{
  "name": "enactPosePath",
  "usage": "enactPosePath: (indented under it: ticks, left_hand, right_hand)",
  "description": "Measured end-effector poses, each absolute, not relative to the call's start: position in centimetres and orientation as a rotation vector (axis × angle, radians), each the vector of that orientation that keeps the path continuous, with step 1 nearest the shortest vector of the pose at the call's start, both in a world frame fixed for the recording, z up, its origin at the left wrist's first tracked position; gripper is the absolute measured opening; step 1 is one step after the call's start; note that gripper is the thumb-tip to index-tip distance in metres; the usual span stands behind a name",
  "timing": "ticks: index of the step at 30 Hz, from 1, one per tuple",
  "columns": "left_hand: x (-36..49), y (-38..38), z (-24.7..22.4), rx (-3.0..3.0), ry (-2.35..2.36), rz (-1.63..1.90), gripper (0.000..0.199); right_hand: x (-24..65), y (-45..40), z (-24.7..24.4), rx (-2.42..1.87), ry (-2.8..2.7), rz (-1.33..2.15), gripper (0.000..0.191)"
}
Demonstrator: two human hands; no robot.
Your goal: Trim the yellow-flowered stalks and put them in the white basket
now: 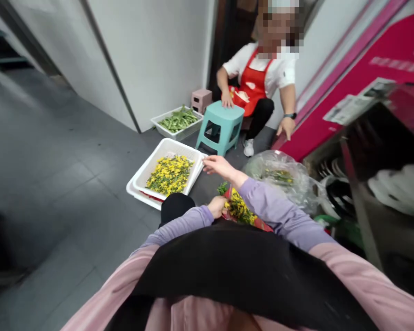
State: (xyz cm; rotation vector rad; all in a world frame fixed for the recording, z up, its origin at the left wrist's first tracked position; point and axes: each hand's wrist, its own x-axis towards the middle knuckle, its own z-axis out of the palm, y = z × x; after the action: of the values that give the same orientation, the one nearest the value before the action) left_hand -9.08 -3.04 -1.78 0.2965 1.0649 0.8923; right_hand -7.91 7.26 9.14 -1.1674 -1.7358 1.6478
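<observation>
My left hand (217, 207) is closed around stems of yellow-flowered greens (240, 208), which lie bunched in red wrapping just beyond my lap. Reaching forward past it, my right hand (219, 166) has its fingers apart near the right rim of a white basket (141, 171); nothing shows in it. Cut yellow flowers and green stems (170, 175) lie heaped inside that basket, which rests on another white tray with something red between them. A small green sprig (222, 188) is beside the wrapped bunch.
A person in a red apron (257, 80) sits ahead, one hand on a turquoise stool (224, 115). Green pods fill a white tray (174, 134) by the wall. At right are a clear plastic bag (296, 188) and a shelf of dishes (396, 188).
</observation>
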Motion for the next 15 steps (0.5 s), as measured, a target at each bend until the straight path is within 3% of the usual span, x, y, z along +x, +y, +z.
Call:
enactPosePath:
  ticks: [2,6,8,10,15]
  left_hand:
    - [-9.5,-3.4,-0.9,0.327,1.109,0.869,0.021]
    - [-9.4,-3.5,0.0,0.461,1.127,0.800,0.015]
    - [-8.9,-3.1,-0.1,0.509,1.122,0.707,0.022]
    - [-8.0,-2.7,-0.2,0.536,1.126,0.645,0.023]
    - [-5.8,-2.8,-0.2,0.573,1.112,0.599,0.013]
  right_hand:
    - [-2.3,5.1,6.7,-1.252,-1.769,1.480,0.013]
    - [13.4,-0.5,2.6,-1.622,-1.452,0.967,0.020]
    - [21.8,-4.4,1.2,-1.919,-1.162,0.570,0.021]
    - [29.0,-8.3,0.2,-2.098,-0.924,0.388,0.024]
    - [36.9,-12.1,-3.5,-2.319,-0.773,0.529,0.021]
